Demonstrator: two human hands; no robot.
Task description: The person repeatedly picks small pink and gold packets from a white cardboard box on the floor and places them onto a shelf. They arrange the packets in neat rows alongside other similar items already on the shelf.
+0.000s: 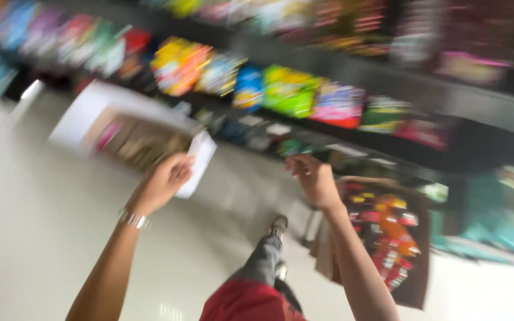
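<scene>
My left hand (165, 181) is closed on a white packet (197, 161); my right hand (313, 178), apart from it, looks loosely curled and empty, though blur hides detail. I'm mid-stocking, I judge; next I need the snack shelf (292, 95) just beyond my hands.

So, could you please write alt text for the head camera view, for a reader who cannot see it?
Blurred, tilted view down at a person's raised arms in a shop aisle: the left hand holds a white card, the right hand holds nothing visible. Shelves of colourful packets run behind, with open cardboard boxes of packets on the pale floor.
</scene>
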